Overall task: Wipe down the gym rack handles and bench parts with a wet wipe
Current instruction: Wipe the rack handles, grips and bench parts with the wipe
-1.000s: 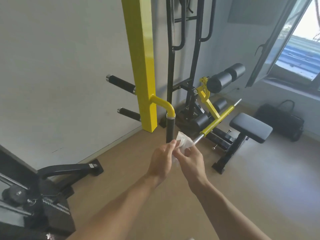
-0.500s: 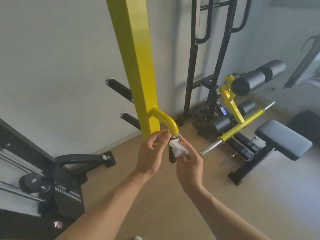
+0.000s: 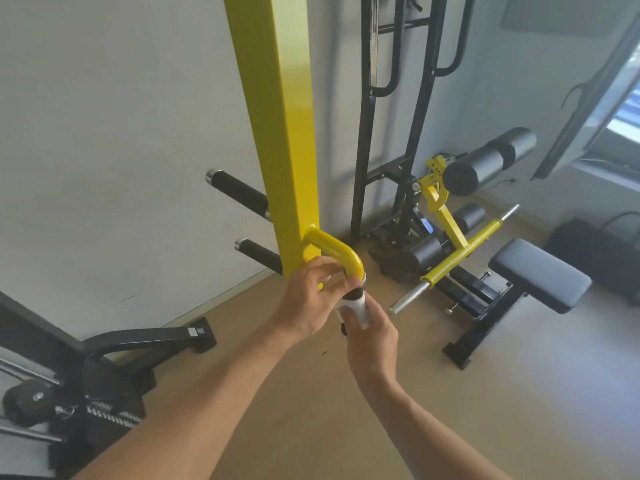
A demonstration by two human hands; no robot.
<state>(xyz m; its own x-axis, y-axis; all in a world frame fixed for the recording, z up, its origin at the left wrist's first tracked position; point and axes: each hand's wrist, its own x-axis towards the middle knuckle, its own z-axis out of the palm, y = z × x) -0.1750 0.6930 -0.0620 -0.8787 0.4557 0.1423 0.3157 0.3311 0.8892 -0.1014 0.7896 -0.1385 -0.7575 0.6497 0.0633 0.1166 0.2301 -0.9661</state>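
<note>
A yellow rack post (image 3: 284,133) carries a curved yellow handle (image 3: 341,251) that ends in a black foam grip (image 3: 355,293) pointing down. My right hand (image 3: 372,336) is wrapped around that grip with a white wet wipe (image 3: 356,308) pressed between palm and foam. My left hand (image 3: 308,296) sits beside the top of the grip, under the yellow bend, its fingertips curled against the handle. Most of the grip is hidden by my right hand. The black bench pad (image 3: 540,273) stands to the right.
Two black foam pegs (image 3: 239,194) stick out left of the post. A yellow bar (image 3: 460,252) with a steel end and black foam rollers (image 3: 485,161) lie near the bench. A black machine base (image 3: 104,362) is at the lower left, a dark bag (image 3: 595,258) at the far right.
My hands rose from below the grip up onto it. The right hand now closes the wipe around the foam and sits lower on it than half a second ago. The view moved closer.
</note>
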